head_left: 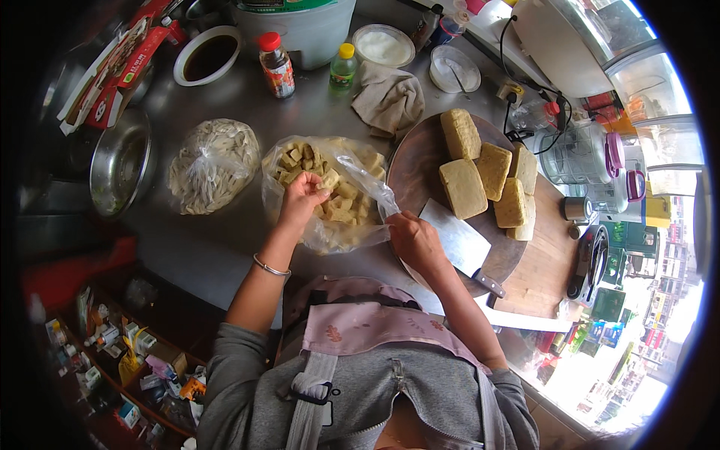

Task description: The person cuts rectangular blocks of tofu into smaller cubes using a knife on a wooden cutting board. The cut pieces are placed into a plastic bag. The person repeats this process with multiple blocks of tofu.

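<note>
A clear plastic bag (332, 244) full of tofu cubes (343, 208) lies before me on the steel counter. Over its mouth, my left hand (302, 198) pinches a pale tofu cube (329, 179) between thumb and fingers. My right hand (415, 236) grips the bag's edge on the right side and pulls it out taut. Close by that hand, a cleaver (457, 236) rests on the round wooden chopping board (413, 152), its handle towards me. Several whole blocks of firm tofu (463, 189) are grouped on the board.
Left of the cubes sits a tied bag of pale strips (214, 166), beside a steel basin (121, 163). Behind are a bowl of dark liquid (209, 54), a red-capped bottle (277, 67), a yellow-capped bottle (342, 67) and a cloth (389, 97). A portable stove (589, 264) stands right.
</note>
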`<state>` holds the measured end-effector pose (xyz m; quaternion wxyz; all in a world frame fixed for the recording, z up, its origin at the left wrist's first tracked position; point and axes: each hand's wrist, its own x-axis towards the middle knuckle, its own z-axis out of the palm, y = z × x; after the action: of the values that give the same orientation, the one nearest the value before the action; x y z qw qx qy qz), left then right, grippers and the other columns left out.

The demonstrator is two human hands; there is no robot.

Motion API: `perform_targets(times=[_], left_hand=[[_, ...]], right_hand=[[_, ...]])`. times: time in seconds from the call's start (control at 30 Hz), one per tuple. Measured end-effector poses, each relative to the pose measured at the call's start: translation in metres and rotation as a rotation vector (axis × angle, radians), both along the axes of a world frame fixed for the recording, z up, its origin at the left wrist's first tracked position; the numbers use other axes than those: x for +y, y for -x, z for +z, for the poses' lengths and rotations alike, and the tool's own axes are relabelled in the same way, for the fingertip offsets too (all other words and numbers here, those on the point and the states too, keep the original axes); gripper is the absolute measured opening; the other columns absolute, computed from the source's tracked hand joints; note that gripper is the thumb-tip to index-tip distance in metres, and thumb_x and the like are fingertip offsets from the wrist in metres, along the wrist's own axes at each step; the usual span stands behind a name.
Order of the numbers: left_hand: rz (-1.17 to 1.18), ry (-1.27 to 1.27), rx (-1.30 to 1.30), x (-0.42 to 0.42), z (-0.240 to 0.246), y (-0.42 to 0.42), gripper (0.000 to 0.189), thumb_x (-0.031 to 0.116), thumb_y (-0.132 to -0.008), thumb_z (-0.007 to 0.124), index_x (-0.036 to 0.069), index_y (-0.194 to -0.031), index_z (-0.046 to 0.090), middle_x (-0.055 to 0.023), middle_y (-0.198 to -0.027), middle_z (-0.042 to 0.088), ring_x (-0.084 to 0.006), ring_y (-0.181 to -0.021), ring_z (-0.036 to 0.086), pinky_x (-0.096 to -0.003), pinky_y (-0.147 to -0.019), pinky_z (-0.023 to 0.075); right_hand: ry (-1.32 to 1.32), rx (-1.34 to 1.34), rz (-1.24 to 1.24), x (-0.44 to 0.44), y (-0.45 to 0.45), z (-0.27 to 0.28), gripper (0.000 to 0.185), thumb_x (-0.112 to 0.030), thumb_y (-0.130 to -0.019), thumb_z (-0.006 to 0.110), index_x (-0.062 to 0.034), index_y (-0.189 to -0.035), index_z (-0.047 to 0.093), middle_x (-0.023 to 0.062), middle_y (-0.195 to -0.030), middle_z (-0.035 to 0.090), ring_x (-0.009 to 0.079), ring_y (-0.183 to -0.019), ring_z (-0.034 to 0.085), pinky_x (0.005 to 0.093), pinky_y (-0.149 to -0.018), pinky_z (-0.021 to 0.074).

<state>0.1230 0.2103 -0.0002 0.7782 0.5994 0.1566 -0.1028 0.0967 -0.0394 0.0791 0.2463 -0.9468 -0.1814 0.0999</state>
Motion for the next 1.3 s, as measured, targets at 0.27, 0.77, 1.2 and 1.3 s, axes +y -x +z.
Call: perform_targets(times=[0.27,0.77,1.2,1.3], left_hand=[[0.065,0.183,0.118,-0.002,0.013,0.015,0.034,0.025,-0.097,0.057,0.007,-0.126,0.054,-0.0075,-0.103,0.067,-0.0128,-0.089,0.062,-0.0285,-0.084,0.0473],[0.53,-0.253,-0.371,-0.051,0.046,0.054,0.013,0.003,-0.094,0.054,-0.003,-0.103,0.063,-0.0063,-0.102,0.065,-0.0139,-0.094,0.06,-0.0271,-0.088,0.0469],[-0.807,-1.296,-0.456,-0.247,0.05,-0.06,0.129,0.053,-0.055,0.085,0.016,-0.153,0.01,-0.0293,-0.156,-0.005,-0.0519,-0.142,0.005,-0.063,-0.112,0.0155],[-0.848,-1.35,-0.506,-0.255,0.039,-0.061,0.132,0.053,-0.054,0.086,0.017,-0.154,0.007,-0.0291,-0.156,-0.006,-0.0518,-0.142,0.003,-0.0623,-0.112,0.0155]], right_hand=[[-0.206,-0.091,-0.046,-0.012,0.002,0.026,0.019,-0.002,-0.083,0.059,-0.0055,-0.101,0.064,0.0174,-0.101,0.062,0.0381,-0.082,0.064,0.0436,-0.072,0.0521],[0.309,-0.071,-0.341,-0.201,0.152,0.007,0.057,0.009,-0.072,0.05,-0.0046,-0.128,0.05,0.0172,-0.12,0.055,0.037,-0.113,0.05,0.0482,-0.093,0.0412],[0.169,-0.038,-0.394,-0.217,0.147,-0.003,0.042,-0.006,-0.074,0.062,-0.0068,-0.113,0.046,0.0203,-0.083,0.062,0.0414,-0.068,0.062,0.0511,-0.061,0.0492],[-0.054,0.158,-0.528,-0.226,0.192,0.015,0.036,-0.006,-0.072,0.061,-0.0035,-0.107,0.051,0.0212,-0.072,0.063,0.0397,-0.065,0.063,0.0454,-0.06,0.0494]])
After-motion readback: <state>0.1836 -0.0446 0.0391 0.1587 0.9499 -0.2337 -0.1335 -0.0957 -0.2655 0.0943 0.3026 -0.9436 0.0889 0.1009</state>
